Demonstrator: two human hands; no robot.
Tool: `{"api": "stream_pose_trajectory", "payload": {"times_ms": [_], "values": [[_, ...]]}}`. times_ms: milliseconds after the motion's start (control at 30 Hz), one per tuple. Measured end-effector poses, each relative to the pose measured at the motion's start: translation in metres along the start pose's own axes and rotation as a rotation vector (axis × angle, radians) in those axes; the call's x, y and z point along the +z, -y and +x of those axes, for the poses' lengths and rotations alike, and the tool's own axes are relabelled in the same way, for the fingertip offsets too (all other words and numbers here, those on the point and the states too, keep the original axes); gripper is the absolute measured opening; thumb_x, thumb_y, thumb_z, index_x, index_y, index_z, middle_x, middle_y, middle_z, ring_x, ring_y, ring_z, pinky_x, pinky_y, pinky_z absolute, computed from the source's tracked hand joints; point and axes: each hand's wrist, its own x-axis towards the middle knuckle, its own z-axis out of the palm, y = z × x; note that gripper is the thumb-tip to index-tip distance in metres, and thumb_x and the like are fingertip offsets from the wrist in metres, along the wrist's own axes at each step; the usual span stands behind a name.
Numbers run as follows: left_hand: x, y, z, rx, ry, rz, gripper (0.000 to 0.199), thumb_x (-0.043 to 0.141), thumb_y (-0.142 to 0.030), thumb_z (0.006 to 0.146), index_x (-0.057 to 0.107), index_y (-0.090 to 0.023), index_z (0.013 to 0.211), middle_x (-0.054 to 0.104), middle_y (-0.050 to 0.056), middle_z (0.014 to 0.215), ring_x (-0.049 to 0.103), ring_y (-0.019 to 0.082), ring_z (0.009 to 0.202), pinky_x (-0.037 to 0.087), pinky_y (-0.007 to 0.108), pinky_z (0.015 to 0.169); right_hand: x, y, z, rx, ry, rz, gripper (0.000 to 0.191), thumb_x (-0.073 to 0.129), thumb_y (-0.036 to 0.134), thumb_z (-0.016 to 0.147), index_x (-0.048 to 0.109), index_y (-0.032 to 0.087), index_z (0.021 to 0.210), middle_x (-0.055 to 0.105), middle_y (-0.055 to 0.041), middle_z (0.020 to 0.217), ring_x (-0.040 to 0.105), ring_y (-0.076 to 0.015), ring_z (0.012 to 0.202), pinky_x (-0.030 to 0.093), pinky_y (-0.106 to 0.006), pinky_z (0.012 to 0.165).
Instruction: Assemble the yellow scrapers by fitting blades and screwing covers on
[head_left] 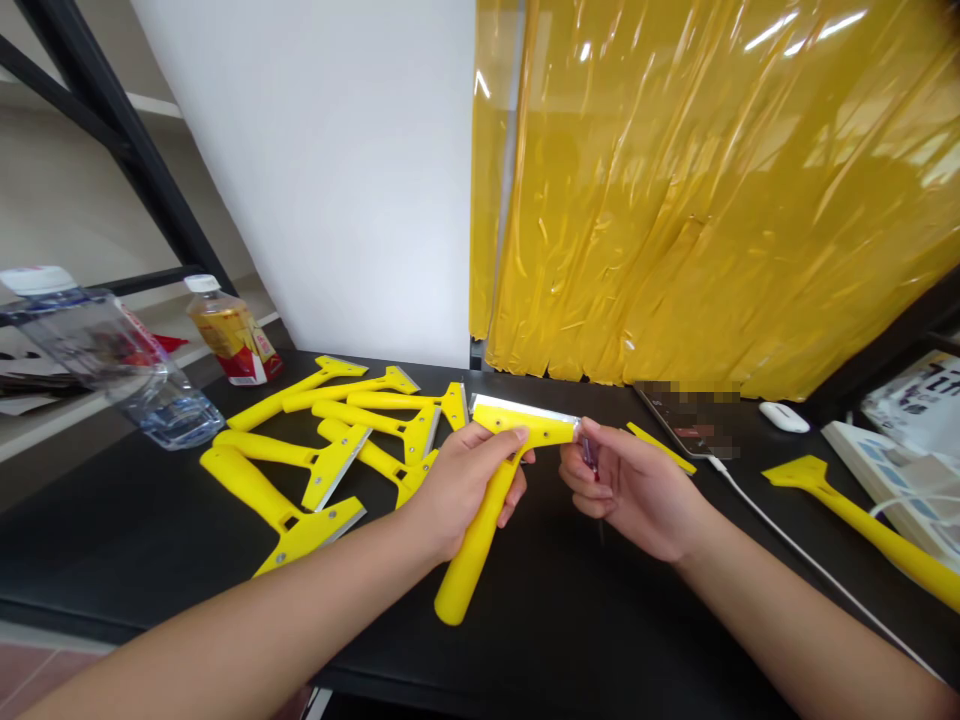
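Note:
My left hand (pixel 469 485) is closed around the neck of a yellow scraper (pixel 471 560), its head up and handle slanting down toward me. A bright metal blade (pixel 525 408) runs along the head's top edge, with two screws below it. At the head's right end, my right hand (pixel 630 490) touches the blade corner with thumb and forefinger. Its curled fingers also hold what looks like a small screwdriver (pixel 590 456) with a purplish clear handle, mostly hidden. Several yellow scrapers (pixel 255 485) with blades lie piled on the black table to the left.
On the right lie another yellow scraper (pixel 847 500), a flat yellow strip (pixel 660 447), a phone (pixel 686 420) with a white cable, a white earbud case (pixel 784 417) and a power strip (pixel 892 480). A water bottle (pixel 142 360) and a drink bottle (pixel 232 335) stand left. Yellow film (pixel 697 200) hangs behind.

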Motion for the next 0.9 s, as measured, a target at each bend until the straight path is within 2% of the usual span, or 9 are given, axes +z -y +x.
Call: {"api": "stream_pose_trajectory", "payload": {"times_ms": [200,300,367,433,533,600,700,900], "values": [[-0.004,-0.002,0.002,-0.033,0.06,-0.002,0.036,0.058,-0.046,0.098,0.067,-0.014,0.086,0.054,-0.001,0.05,0.045,0.009,0.035,0.031,0.02,0.037,0.002,0.001,-0.002,-0.033,0.024,-0.036,0.028,0.057,0.037,0.102,0.066,0.017,0.084,0.05,-0.0004,0.074,0.029,-0.0103,0.059,0.022,-0.025,0.053],[-0.006,-0.003,0.004,-0.037,0.048,-0.052,0.034,0.058,-0.044,0.097,0.066,-0.014,0.084,0.053,-0.002,0.05,0.042,0.009,0.035,0.032,0.02,0.037,0.001,0.002,-0.001,-0.138,-0.007,-0.188,0.022,0.059,0.038,0.101,0.071,0.02,0.095,0.055,-0.0027,0.082,0.042,-0.0135,0.069,0.034,-0.026,0.06],[-0.008,-0.004,0.006,-0.035,0.038,-0.071,0.032,0.058,-0.043,0.097,0.064,-0.015,0.082,0.051,-0.002,0.05,0.042,0.009,0.036,0.032,0.02,0.037,-0.003,0.003,0.0,-0.268,-0.115,-0.429,0.023,0.063,0.042,0.099,0.075,0.023,0.104,0.06,-0.0045,0.094,0.05,-0.0172,0.081,0.043,-0.03,0.07],[-0.01,-0.005,0.007,-0.043,0.037,-0.088,0.032,0.058,-0.043,0.097,0.062,-0.017,0.08,0.05,-0.003,0.049,0.041,0.009,0.037,0.033,0.02,0.038,-0.008,0.007,0.001,-0.395,-0.273,-0.758,0.026,0.065,0.047,0.097,0.077,0.026,0.106,0.063,-0.0051,0.101,0.054,-0.0204,0.09,0.046,-0.033,0.078],[-0.011,-0.006,0.008,-0.061,0.047,-0.119,0.032,0.059,-0.043,0.097,0.059,-0.017,0.077,0.047,-0.003,0.049,0.04,0.009,0.04,0.034,0.019,0.039,-0.014,0.012,0.0,-0.475,-0.445,-1.068,0.029,0.064,0.051,0.097,0.077,0.026,0.103,0.067,-0.0043,0.093,0.058,-0.0217,0.086,0.045,-0.034,0.075],[-0.01,-0.005,0.008,-0.059,0.057,-0.129,0.033,0.058,-0.043,0.097,0.058,-0.018,0.076,0.046,-0.003,0.051,0.039,0.009,0.041,0.033,0.019,0.039,-0.015,0.014,-0.001,-0.496,-0.489,-1.095,0.028,0.063,0.051,0.098,0.074,0.025,0.099,0.067,-0.0032,0.087,0.057,-0.0205,0.08,0.044,-0.033,0.071],[-0.008,-0.004,0.007,-0.057,0.052,-0.122,0.031,0.06,-0.043,0.095,0.058,-0.018,0.076,0.046,-0.004,0.051,0.039,0.009,0.042,0.034,0.019,0.039,-0.012,0.011,-0.002,-0.528,-0.48,-1.097,0.027,0.063,0.05,0.098,0.071,0.025,0.095,0.067,-0.0026,0.084,0.058,-0.0199,0.078,0.044,-0.034,0.071],[-0.006,-0.001,0.008,-0.051,-0.006,-0.158,0.028,0.067,-0.041,0.091,0.058,-0.018,0.078,0.049,-0.004,0.056,0.042,0.009,0.043,0.038,0.021,0.041,-0.009,0.0,0.001,-0.557,-0.445,-1.175,0.021,0.063,0.045,0.099,0.072,0.026,0.099,0.071,-0.0029,0.091,0.063,-0.0215,0.084,0.047,-0.036,0.078]]}}
